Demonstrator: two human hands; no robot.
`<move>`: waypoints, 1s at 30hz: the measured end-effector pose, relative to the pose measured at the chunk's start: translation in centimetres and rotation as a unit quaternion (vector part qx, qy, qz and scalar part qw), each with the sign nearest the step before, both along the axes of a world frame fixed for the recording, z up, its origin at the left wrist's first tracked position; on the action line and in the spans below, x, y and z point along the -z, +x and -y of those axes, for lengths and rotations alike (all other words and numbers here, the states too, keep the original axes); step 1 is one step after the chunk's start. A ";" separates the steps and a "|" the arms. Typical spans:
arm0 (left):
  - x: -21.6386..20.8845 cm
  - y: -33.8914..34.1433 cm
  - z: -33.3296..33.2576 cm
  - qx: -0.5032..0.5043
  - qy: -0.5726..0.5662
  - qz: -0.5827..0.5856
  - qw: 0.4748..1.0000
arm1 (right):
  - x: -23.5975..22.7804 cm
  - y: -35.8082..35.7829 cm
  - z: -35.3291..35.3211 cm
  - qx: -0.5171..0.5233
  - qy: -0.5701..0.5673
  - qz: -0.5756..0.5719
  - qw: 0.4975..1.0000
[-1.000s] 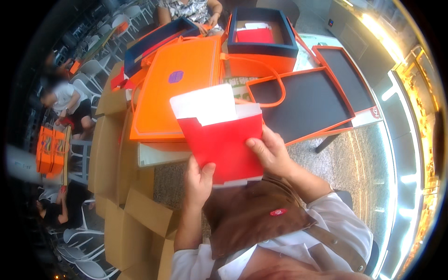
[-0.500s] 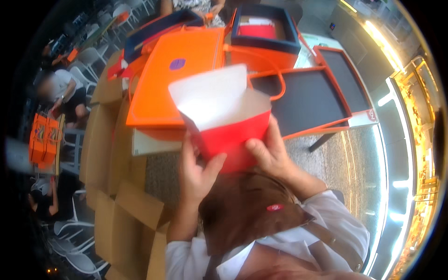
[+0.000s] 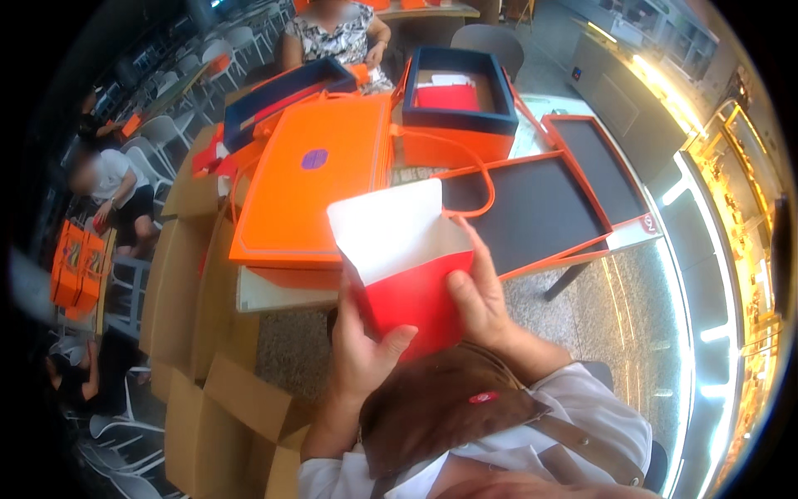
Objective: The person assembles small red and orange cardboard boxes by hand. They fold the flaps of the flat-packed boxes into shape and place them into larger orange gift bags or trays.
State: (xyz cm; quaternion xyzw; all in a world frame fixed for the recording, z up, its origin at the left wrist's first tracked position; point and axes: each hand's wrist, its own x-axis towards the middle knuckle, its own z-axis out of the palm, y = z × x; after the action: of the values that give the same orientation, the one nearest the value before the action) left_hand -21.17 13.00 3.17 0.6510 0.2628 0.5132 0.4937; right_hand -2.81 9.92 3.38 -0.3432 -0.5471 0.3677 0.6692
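Note:
Between my two hands I hold a red paper box (image 3: 413,303) with a white inside, its top flap standing up and its mouth facing away from me. My left hand (image 3: 362,349) grips its left side, thumb on the near face. On the right side my right hand (image 3: 482,295) clasps it the same way, thumb on the front and fingers behind. Just beyond the box, a large orange gift box (image 3: 320,187) with a purple round mark lies on the table. Right of it sits an orange tray or lid with a dark lining (image 3: 528,208).
An orange box with a dark blue rim (image 3: 461,121) holds a red packet. Another dark-lined box (image 3: 287,98) stands at the far left. Open cardboard cartons (image 3: 224,424) are left of me. A person (image 3: 328,37) sits across the white table (image 3: 274,293). A lit display counter runs along the right.
The red box has come down and nearer to me in both hands. The view has tilted up, showing more of the person across the table.

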 end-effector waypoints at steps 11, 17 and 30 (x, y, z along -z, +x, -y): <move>0.6 0.1 0.5 -0.047 0.027 -0.018 0.998 | 0.2 0.7 -0.2 -0.024 0.001 -0.019 1.000; 0.4 -0.7 -0.1 -0.074 0.121 0.046 0.989 | -0.2 -0.1 0.8 -0.026 -0.035 -0.016 0.999; -0.5 -2.7 1.5 -0.094 0.123 -0.132 0.979 | 1.3 -0.3 2.0 -0.019 -0.072 0.011 0.997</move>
State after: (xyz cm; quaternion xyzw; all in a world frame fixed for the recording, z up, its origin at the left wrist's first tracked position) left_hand -23.83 11.53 3.68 0.7411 0.3203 0.4956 0.3201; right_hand -3.06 7.90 2.06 -0.3842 -0.5332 0.4145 0.6295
